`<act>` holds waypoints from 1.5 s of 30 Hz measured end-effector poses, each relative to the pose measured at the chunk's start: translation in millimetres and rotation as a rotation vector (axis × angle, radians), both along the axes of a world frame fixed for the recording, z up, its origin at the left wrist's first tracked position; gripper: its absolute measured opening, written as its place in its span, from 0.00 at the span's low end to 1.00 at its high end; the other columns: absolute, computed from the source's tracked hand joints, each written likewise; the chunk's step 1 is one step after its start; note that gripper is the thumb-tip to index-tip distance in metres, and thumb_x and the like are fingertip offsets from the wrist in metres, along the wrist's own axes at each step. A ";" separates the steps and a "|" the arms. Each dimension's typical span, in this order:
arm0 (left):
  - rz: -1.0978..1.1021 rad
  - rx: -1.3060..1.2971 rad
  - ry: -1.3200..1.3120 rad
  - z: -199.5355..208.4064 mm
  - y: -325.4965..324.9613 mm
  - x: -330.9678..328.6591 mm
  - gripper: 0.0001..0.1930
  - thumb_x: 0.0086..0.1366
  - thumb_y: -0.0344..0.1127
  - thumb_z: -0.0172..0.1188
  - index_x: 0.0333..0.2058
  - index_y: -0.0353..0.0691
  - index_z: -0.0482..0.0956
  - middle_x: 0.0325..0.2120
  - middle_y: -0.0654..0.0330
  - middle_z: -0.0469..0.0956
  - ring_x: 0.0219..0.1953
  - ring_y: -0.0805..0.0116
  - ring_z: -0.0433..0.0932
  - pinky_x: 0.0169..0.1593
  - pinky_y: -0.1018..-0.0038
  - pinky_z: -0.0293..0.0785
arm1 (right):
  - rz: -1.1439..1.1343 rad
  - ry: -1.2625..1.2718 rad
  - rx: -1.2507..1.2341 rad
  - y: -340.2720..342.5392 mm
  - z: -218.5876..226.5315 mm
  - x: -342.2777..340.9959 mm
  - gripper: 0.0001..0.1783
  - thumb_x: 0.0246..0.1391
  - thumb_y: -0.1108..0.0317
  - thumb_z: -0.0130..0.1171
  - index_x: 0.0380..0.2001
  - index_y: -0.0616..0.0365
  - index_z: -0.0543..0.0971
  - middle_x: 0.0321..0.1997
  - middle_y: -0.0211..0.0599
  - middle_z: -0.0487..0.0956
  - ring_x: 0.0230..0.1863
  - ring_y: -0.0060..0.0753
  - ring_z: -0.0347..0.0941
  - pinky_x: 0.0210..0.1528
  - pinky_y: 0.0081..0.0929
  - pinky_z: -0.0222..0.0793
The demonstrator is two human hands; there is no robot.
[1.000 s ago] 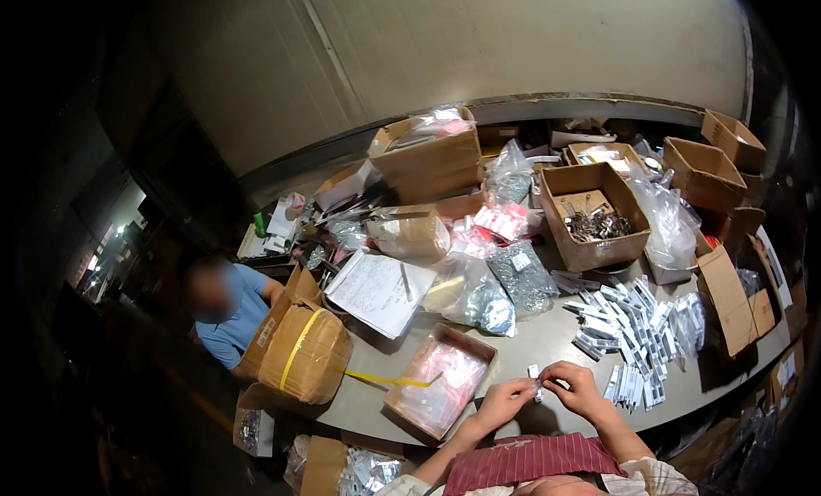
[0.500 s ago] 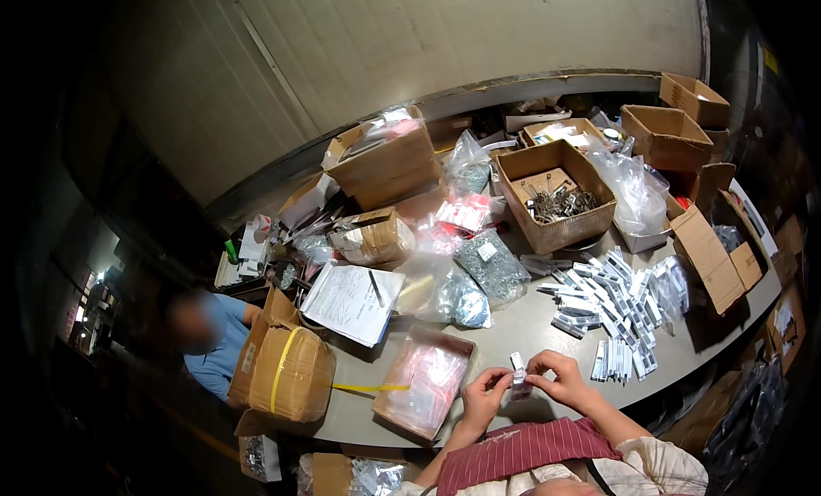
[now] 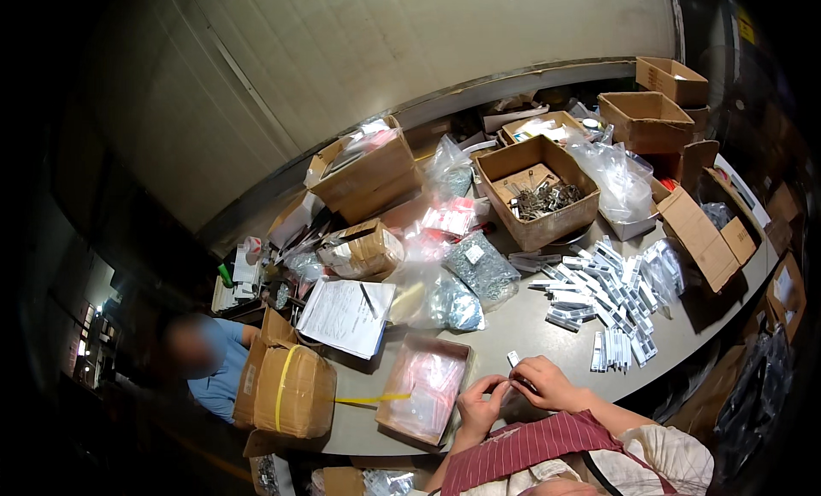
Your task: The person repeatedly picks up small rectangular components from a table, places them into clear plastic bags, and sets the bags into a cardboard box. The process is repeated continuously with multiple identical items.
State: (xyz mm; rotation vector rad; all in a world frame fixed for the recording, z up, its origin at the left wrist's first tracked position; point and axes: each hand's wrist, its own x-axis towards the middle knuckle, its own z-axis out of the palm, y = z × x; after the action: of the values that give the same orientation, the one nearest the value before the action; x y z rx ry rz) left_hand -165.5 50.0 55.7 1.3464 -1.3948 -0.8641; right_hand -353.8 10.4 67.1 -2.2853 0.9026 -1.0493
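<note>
My left hand (image 3: pixel 481 402) and my right hand (image 3: pixel 545 383) meet at the table's front edge, fingers closed in pinches. A short pale, metallic-looking strip (image 3: pixel 513 358) sticks up at the fingertips of my right hand. My left fingers press against the lower part of what is held, which looks partly like clear film; the hands hide most of it. Beside my left hand stands an open carton (image 3: pixel 466 359) with clear, pink-printed plastic bags (image 3: pixel 426 385) in it. Beyond my right hand, many silvery metal strips (image 3: pixel 603 282) lie in a loose heap, with a neater row (image 3: pixel 611 351) at its near side.
An open cardboard box (image 3: pixel 534 238) of small metal parts stands behind the heap. Bags of hardware (image 3: pixel 483 269) and papers with a pen (image 3: pixel 346 316) lie left of it. A yellow-strapped carton (image 3: pixel 295 389) sits at the left, near a person in blue (image 3: pixel 218 368).
Both hands have drawn closer together, and my right hand now covers more of the held piece. The whole view has shifted slightly.
</note>
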 end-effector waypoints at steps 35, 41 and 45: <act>0.083 -0.159 -0.143 -10.7 -0.5 30.4 0.05 0.60 0.29 0.66 0.34 0.35 0.80 0.30 0.53 0.82 0.33 0.57 0.83 0.38 0.67 0.78 | 0.086 0.221 -0.077 -6.6 -30.0 15.2 0.11 0.43 0.72 0.65 0.29 0.59 0.74 0.29 0.45 0.72 0.32 0.53 0.68 0.36 0.46 0.63; 0.069 -0.161 -0.136 -14.1 -7.7 28.7 0.05 0.61 0.29 0.65 0.34 0.35 0.80 0.29 0.53 0.82 0.33 0.58 0.83 0.38 0.67 0.78 | 0.055 0.288 -0.016 -6.5 -54.9 3.3 0.15 0.43 0.61 0.66 0.30 0.58 0.76 0.30 0.46 0.73 0.34 0.55 0.69 0.37 0.49 0.63; 0.068 -0.163 -0.139 -14.2 -7.4 32.0 0.06 0.61 0.30 0.66 0.34 0.35 0.80 0.29 0.54 0.82 0.32 0.58 0.83 0.38 0.67 0.78 | 0.031 0.336 0.005 -3.2 -51.2 5.1 0.17 0.43 0.59 0.67 0.32 0.58 0.76 0.30 0.47 0.73 0.34 0.56 0.70 0.38 0.50 0.63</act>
State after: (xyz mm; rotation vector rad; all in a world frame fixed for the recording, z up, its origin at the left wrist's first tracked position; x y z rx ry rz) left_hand -133.4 42.6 41.5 1.3399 -1.4836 -0.6081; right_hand -348.6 7.1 15.9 -2.5069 0.9901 -0.6575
